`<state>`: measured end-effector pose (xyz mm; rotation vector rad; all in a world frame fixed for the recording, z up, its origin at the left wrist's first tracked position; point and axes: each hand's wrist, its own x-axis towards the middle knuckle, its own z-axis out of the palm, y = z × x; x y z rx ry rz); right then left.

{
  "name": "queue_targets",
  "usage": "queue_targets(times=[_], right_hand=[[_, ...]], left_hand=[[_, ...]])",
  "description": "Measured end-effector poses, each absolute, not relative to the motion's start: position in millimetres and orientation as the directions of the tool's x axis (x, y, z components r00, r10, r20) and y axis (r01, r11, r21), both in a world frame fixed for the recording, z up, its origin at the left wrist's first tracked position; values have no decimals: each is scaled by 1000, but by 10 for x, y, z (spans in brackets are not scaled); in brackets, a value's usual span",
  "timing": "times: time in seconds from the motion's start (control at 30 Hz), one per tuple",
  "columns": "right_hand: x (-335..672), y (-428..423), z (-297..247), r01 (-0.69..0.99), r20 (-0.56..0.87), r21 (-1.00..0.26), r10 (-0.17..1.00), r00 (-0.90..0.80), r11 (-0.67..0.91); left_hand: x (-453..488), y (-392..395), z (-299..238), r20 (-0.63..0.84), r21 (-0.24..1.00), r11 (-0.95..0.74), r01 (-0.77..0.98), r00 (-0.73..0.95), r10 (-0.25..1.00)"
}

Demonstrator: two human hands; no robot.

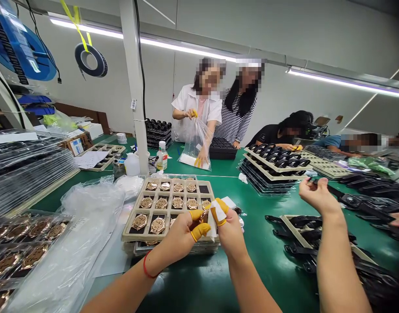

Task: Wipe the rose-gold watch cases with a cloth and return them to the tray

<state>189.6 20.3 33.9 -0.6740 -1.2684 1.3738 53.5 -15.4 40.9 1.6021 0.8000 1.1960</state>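
Yellow finger cots cover the fingertips of my left hand (182, 230), which pinches a gold watch case (204, 216) by its edge. My right hand (230, 226), also in yellow cots, presses a white wiping cloth (219, 214) against the case. Part of the case is hidden by fingers and cloth. Both hands are over the right front corner of a beige compartment tray (130, 238). Gold watch cases (158, 224) lie in rows in its dark-lined compartments; one compartment at the back right holds no case.
More gold cases fill clear trays (26, 243) at left, beside plastic bags (88, 217). A glass bottle (162, 155) stands behind. At right, a neighbour's bare arm (333, 243) reaches over black-strapped watches (310, 226). Opposite, a person handles a clear bag (197, 143).
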Motion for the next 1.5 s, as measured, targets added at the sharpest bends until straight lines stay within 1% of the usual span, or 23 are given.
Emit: queue_targets(times=[0.07, 0.17, 0.23, 0.27, 0.33, 0.43, 0.53, 0.6, 0.67, 0.77, 0.87, 0.93, 1.07, 1.13, 1.3, 1.5], right_hand=[[1881, 216, 308, -391, 268, -908, 925, -268, 150], [1831, 216, 259, -375, 327, -904, 895, -304, 203], [1783, 206, 235, -397, 326, -901, 879, -347, 178], [1761, 202, 229, -423, 314, -895, 875, -367, 144], [1736, 207, 236, -462, 273, -884, 881, -386, 71], [1768, 251, 280, -476, 198, -879, 920, -338, 14], [1838, 296, 321, -517, 171, -855, 965, -198, 46], [1858, 295, 332, -500, 189, -863, 967, -171, 80], [1850, 271, 335, -435, 202, -895, 960, -192, 101], [1830, 226, 341, -334, 178, -939, 948, -264, 83], [1836, 206, 353, -317, 182, -945, 932, -314, 78], [1845, 212, 357, -335, 217, -935, 934, -286, 115], [1837, 253, 341, -362, 254, -920, 932, -258, 151], [1822, 268, 326, -374, 262, -914, 930, -258, 154], [1792, 255, 304, -406, 279, -899, 929, -242, 164], [1784, 265, 274, -422, 273, -894, 931, -242, 153]], left_hand=[[519, -151, 414, 348, 932, -362, 1, 270, 897], [475, -124, 400, 348, 935, -354, 31, 116, 930], [440, -105, 386, 350, 935, -351, 50, 43, 936], [421, -97, 382, 356, 931, -358, 70, 40, 934], [379, -85, 380, 351, 927, -359, 106, 85, 932], [320, -64, 387, 263, 953, -280, 116, 143, 954], [301, -44, 378, 213, 956, -232, 178, 119, 970], [325, -46, 368, 206, 947, -231, 225, 128, 970], [366, -65, 369, 217, 953, -247, 179, 170, 961], [418, -106, 393, 248, 964, -263, 32, 242, 938], [432, -135, 416, 262, 961, -277, 9, 298, 918], [432, -145, 417, 289, 942, -326, 81, 297, 910], [434, -156, 398, 332, 827, -396, 400, 222, 917], [433, -161, 394, 340, 775, -398, 491, 207, 917], [420, -170, 406, 340, 729, -395, 559, 206, 918], [408, -170, 426, 348, 743, -403, 535, 206, 915]])
